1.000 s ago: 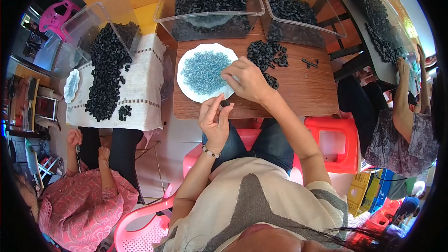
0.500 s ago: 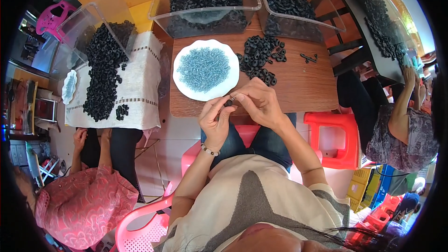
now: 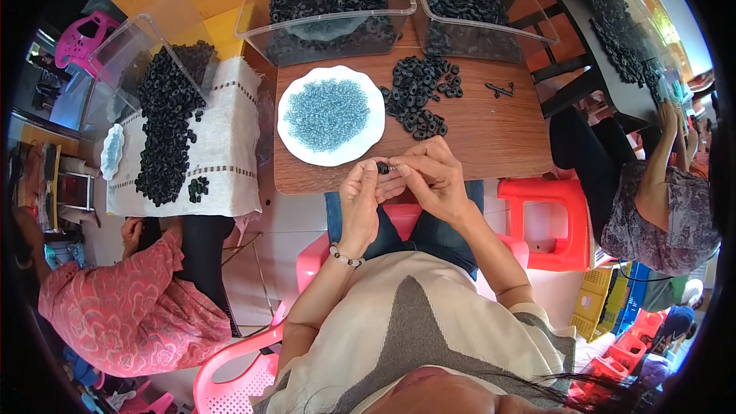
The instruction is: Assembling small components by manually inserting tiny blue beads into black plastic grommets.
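At the table's front edge, my left hand (image 3: 359,203) pinches a small black ring-shaped part (image 3: 382,168) between thumb and fingers. Close against it, my right hand (image 3: 438,184) has its thumb and forefinger pressed together; whatever they grip is too small to name. Just beyond the left hand stands a white scalloped plate (image 3: 288,143) bearing a heap of tiny clear blue-grey beads (image 3: 328,115). A loose pile of black ring-shaped parts (image 3: 414,84) lies right of the plate. Several thin dark pieces (image 3: 500,90) rest farther right on the wooden table (image 3: 491,138).
Two clear plastic bins (image 3: 326,23) (image 3: 479,27) of black parts stand at the back. On the left, a cloth-covered table (image 3: 230,130) carries more black parts, with a person (image 3: 138,299) beside it. A red stool (image 3: 544,222) and another person (image 3: 652,207) are at right.
Both hands have shifted slightly, and the left fingers have turned so the black part shows more plainly. The view has moved a little. The person at left leans differently.
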